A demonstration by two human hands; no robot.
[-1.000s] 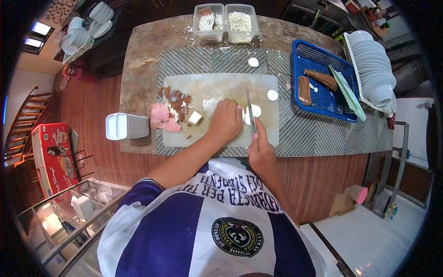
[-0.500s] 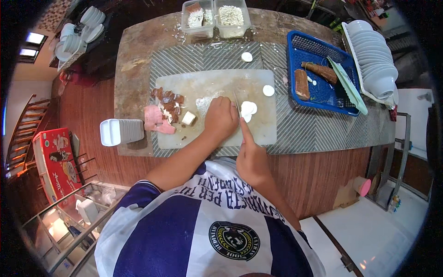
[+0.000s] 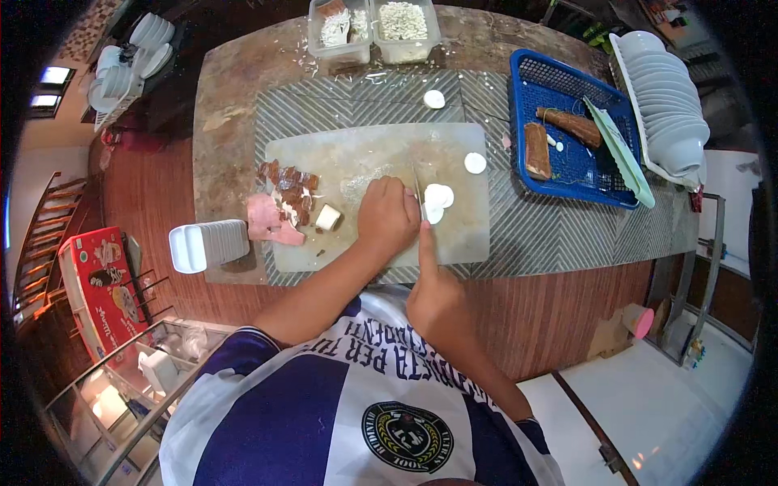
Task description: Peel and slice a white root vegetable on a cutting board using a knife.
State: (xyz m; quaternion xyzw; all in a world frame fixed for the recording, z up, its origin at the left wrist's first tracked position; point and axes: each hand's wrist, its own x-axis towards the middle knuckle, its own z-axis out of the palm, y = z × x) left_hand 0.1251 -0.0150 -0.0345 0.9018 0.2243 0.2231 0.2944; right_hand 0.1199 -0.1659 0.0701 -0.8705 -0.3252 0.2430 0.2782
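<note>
My right hand (image 3: 438,296) grips a kitchen knife (image 3: 418,185), its index finger stretched along the blade. Left of the blade, my left hand (image 3: 389,215) is closed and pressed down on the white cutting board (image 3: 356,154); whatever lies beneath its fingers is hidden. Thin round white slices (image 3: 438,196), which look like peeled cassava, overlap just right of the knife. A lone slice (image 3: 475,163) lies at the board's right edge, and another slice (image 3: 434,99) rests beyond the board. A short pale chunk (image 3: 327,217) and brown and pink peels (image 3: 275,220) sit to the left.
A blue basket (image 3: 527,182) at the right holds brown roots (image 3: 536,150) and a pale green flat thing (image 3: 620,154). Stacked white bowls (image 3: 664,97) stand beside it. Two clear tubs (image 3: 403,49) of white bits are at the back. White trays (image 3: 207,245) stand at the left edge.
The view has shifted slightly. My right hand and the knife sit a little nearer to me, and the lowest slice by the blade lies farther out from the others. My left hand keeps its place.
</note>
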